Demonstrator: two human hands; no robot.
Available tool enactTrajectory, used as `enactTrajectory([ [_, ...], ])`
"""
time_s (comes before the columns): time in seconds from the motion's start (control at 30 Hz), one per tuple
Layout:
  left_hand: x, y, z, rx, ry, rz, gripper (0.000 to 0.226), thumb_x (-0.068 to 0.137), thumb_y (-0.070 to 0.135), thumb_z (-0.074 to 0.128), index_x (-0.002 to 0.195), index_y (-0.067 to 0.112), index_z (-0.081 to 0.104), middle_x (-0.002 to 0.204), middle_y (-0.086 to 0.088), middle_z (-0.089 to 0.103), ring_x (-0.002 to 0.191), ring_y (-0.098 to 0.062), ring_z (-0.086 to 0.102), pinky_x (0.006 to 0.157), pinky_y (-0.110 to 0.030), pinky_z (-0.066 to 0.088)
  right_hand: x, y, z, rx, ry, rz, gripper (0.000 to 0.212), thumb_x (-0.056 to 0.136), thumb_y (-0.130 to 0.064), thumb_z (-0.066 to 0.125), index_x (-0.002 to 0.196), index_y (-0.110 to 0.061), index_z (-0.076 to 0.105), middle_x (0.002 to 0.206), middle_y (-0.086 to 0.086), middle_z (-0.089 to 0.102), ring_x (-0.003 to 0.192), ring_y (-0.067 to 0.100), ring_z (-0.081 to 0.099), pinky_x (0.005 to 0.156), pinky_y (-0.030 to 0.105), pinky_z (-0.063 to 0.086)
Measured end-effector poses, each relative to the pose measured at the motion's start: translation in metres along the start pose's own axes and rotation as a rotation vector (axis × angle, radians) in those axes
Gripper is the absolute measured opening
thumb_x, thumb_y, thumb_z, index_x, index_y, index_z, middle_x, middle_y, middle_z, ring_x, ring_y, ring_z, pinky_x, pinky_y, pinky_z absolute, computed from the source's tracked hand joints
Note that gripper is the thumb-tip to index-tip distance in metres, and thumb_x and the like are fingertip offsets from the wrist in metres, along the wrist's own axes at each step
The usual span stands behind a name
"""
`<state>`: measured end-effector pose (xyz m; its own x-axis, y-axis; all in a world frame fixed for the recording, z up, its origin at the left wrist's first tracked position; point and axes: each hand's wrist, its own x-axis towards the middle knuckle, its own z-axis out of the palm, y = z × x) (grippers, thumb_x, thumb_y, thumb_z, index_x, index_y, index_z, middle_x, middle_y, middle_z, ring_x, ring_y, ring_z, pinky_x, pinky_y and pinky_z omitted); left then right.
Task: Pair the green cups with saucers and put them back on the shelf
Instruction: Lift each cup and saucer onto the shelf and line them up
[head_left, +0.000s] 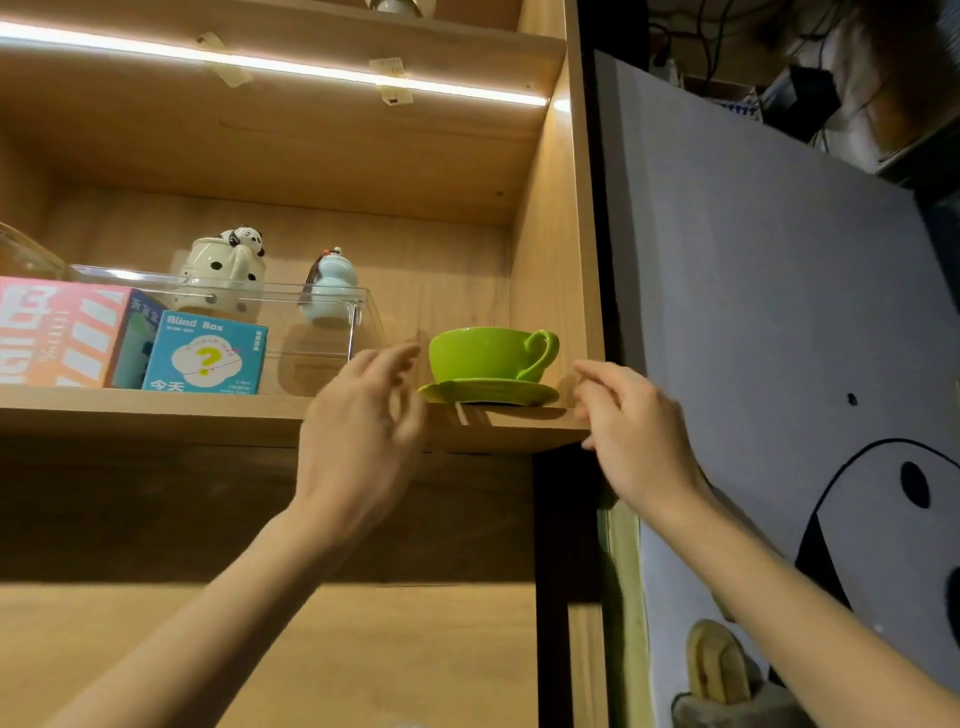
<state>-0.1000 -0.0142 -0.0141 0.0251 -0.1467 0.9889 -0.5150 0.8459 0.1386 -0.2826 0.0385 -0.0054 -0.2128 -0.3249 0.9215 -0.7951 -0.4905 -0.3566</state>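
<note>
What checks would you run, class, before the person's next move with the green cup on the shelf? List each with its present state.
1. Green cup sits upright on the green saucer: ok.
2. Saucer fully supported on the shelf: not ok, it sits at the front edge.
3. Left hand is empty: ok.
4. Right hand is empty: ok.
5. Other green cups paired: cannot tell, none in view.
</note>
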Motion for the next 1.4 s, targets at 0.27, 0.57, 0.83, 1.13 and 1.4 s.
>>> enactTrajectory([
  [0.27, -0.015, -0.015, 0.024, 0.367, -0.286, 0.153, 0.077, 0.067, 0.056, 0.006, 0.133, 0.03, -0.024, 0.147, 0.013, -0.02, 0.138, -0.003, -0.021, 0.109, -0.031, -0.021, -0.014, 0.015, 0.019, -0.249, -0.273, -0.165, 0.055, 0.098, -0.036, 0.027, 0.147, -0.031, 0.003, 0.158, -0.016, 0.005, 0.13, -0.011, -0.005, 0.115, 0.025, -0.009],
  [0.57, -0.018, -0.016, 0.036, 0.452, -0.299, 0.17, 0.083, 0.068, 0.055, 0.001, 0.137, 0.019, -0.027, 0.147, 0.004, -0.027, 0.137, -0.011, -0.026, 0.109, -0.035, -0.021, -0.01, 0.02, 0.024, -0.391, -0.29, -0.143, 0.06, 0.098, -0.036, 0.026, 0.148, -0.026, -0.004, 0.159, -0.01, -0.003, 0.143, 0.003, -0.009, 0.11, 0.028, -0.019],
  [0.83, -0.02, -0.015, 0.04, 0.482, -0.293, 0.159, 0.082, 0.076, 0.055, 0.012, 0.136, 0.017, -0.029, 0.144, 0.002, -0.031, 0.134, -0.015, -0.03, 0.108, -0.036, -0.021, -0.009, 0.023, 0.029, -0.452, -0.267, -0.156, 0.062, 0.097, -0.035, 0.028, 0.148, -0.024, -0.005, 0.159, -0.008, -0.002, 0.145, 0.007, -0.008, 0.112, 0.031, -0.018],
  [1.13, -0.025, -0.012, 0.029, 0.511, -0.404, 0.146, 0.09, 0.085, 0.05, 0.041, 0.134, 0.021, -0.029, 0.146, 0.001, -0.033, 0.136, -0.018, -0.03, 0.11, -0.037, -0.019, -0.019, 0.015, 0.035, -0.716, -0.288, -0.146, 0.076, 0.095, -0.038, 0.032, 0.143, -0.013, -0.022, 0.156, 0.006, -0.023, 0.142, 0.019, -0.023, 0.11, 0.037, -0.017],
  [1.4, -0.01, 0.02, -0.022, 0.205, -0.728, -0.074, 0.077, 0.083, 0.033, 0.055, 0.146, 0.016, 0.014, 0.158, -0.006, 0.009, 0.145, -0.019, 0.012, 0.116, -0.034, 0.015, -0.029, -0.022, -0.005, -0.654, -0.509, -0.071, 0.069, 0.095, -0.031, 0.038, 0.149, -0.016, 0.0, 0.16, 0.006, 0.005, 0.147, 0.02, 0.004, 0.119, 0.044, 0.002],
])
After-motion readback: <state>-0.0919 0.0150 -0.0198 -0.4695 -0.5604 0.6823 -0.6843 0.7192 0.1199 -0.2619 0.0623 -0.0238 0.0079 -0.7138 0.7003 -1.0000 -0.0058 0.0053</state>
